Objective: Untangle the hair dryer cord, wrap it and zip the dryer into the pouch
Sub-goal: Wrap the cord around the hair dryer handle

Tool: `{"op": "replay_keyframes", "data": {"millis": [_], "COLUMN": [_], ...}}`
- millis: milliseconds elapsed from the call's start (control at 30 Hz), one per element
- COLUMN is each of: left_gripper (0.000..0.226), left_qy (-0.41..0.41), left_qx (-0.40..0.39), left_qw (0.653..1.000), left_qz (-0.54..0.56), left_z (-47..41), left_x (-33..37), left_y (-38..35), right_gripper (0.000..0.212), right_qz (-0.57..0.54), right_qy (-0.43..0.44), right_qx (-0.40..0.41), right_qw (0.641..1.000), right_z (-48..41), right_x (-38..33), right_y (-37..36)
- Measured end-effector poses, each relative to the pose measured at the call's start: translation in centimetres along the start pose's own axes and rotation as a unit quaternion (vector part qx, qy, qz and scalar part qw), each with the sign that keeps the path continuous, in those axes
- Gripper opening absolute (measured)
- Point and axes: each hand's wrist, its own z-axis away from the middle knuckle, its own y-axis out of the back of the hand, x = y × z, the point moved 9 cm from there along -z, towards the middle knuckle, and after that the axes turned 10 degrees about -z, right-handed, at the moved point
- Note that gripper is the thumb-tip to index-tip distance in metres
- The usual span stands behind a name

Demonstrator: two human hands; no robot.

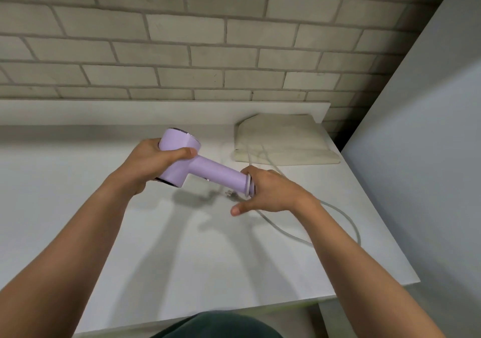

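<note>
The left hand is clenched round the head of the lilac hair dryer, thumb laid across its top, holding it up off the white table in front of the pale brick wall. The dryer's handle slants down to the right. Under it, on the table, lies the plug, blurred. The right hand meets the butt end of the handle with its fingers curled round that end and the thumb sticking out to the left; whether it also pinches the cord I cannot tell. The cream pouch lies flat at the back of the table against the low ledge, apart from the dryer. The pale cord crosses the pouch's near edge, passes behind the right hand and loops over the table to the right of the wrist. A grey panel stands beside the table's right edge.
</note>
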Motion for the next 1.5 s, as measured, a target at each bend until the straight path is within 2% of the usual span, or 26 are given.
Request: {"op": "replay_keyframes", "data": {"millis": [67, 133, 200, 267, 367, 433, 567, 667, 700, 733, 767, 867, 933, 1033, 1100, 1167, 1267, 1333, 1400, 1500], "left_gripper": [0.040, 0.030, 0.036, 0.046, 0.054, 0.061, 0.067, 0.069, 0.069, 0.069, 0.070, 0.064, 0.056, 0.052, 0.053, 0.052, 0.055, 0.057, 0.056, 0.063], "left_qy": [-0.001, -0.006, -0.014, -0.025, -0.041, -0.055, -0.064, -0.059, -0.057, -0.054, -0.051, -0.039, -0.036, -0.042, -0.043, -0.044, -0.036, -0.032, -0.036, -0.061], "left_qx": [-0.019, -0.035, -0.048, -0.062, -0.074, -0.082, -0.083, -0.048, -0.036, -0.026, -0.016, 0.023, 0.060, 0.111, 0.137, 0.153, 0.171, 0.189, 0.213, 0.253], "left_qw": [1.000, 0.999, 0.999, 0.998, 0.996, 0.994, 0.990, 0.990, 0.989, 0.989, 0.988, 0.981, 0.977, 0.973, 0.971, 0.970, 0.965, 0.964, 0.965, 0.963], "left_qz": [-0.007, -0.007, 0.000, 0.008, 0.035, 0.054, 0.090, 0.123, 0.130, 0.138, 0.148, 0.188, 0.201, 0.197, 0.191, 0.183, 0.197, 0.186, 0.148, 0.064], "left_z": [0.1, 0.3, 0.6, 1.1, 1.5, 1.7, 1.9, 1.5, 1.4, 1.3, 1.2, 0.8, 0.6, 0.1, -0.1, -0.3, -0.5, -0.4, -0.3, 0.1], "left_x": [-0.4, -0.5, -0.2, 0.3, 1.3, 2.0, 3.0, 3.1, 3.1, 3.1, 3.0, 2.9, 3.0, 2.8, 2.6, 2.5, 1.8, 1.6, 1.6, 1.9], "left_y": [-0.3, -0.4, -0.4, -0.4, -0.5, -0.7, -1.2, -0.9, -0.8, -0.8, -0.7, -0.3, 0.4, 1.2, 1.6, 2.0, 2.3, 2.4, 2.7, 3.7], "right_gripper": [0.090, 0.087, 0.070, 0.047, 0.048, 0.038, 0.028, 0.015, 0.007, 0.009, 0.021, 0.018, 0.023, 0.022, 0.015, 0.020, 0.034, 0.040, 0.037, 0.023], "right_qz": [-0.010, -0.076, -0.227, -0.313, -0.327, -0.325, -0.295, -0.353, -0.339, -0.312, -0.285, -0.286, -0.344, -0.537, -0.576, -0.544, -0.378, -0.271, -0.193, -0.125], "right_qy": [-0.001, 0.013, 0.015, 0.028, 0.072, 0.100, 0.098, 0.051, 0.056, 0.075, 0.092, 0.097, 0.103, 0.109, 0.092, 0.070, 0.047, 0.045, 0.044, 0.068], "right_qx": [-0.069, -0.094, -0.108, -0.111, -0.087, -0.039, 0.061, 0.131, 0.160, 0.177, 0.170, 0.126, 0.126, 0.065, 0.033, 0.030, 0.070, 0.065, 0.048, 0.051], "right_qw": [0.998, 0.993, 0.968, 0.943, 0.938, 0.940, 0.949, 0.925, 0.925, 0.931, 0.939, 0.945, 0.925, 0.834, 0.812, 0.836, 0.922, 0.959, 0.979, 0.989], "right_z": [0.8, 1.4, 1.7, 1.8, 2.5, 2.2, 2.2, 2.8, 3.2, 3.3, 3.1, 2.6, 3.0, 3.3, 3.5, 3.8, 4.6, 5.1, 5.6, 6.7], "right_x": [0.1, 0.1, 0.3, 0.7, 0.3, 0.5, 1.5, 3.7, 3.3, 2.9, 2.7, 1.9, 1.8, 0.6, -0.4, -1.0, -1.7, -2.7, -3.7, -4.7], "right_y": [-0.4, 0.2, 1.0, 1.9, 3.4, 4.3, 5.0, 4.5, 4.2, 3.9, 3.1, 0.7, 0.0, -1.0, -1.3, -1.0, 0.4, 0.8, 0.9, 2.3]}}
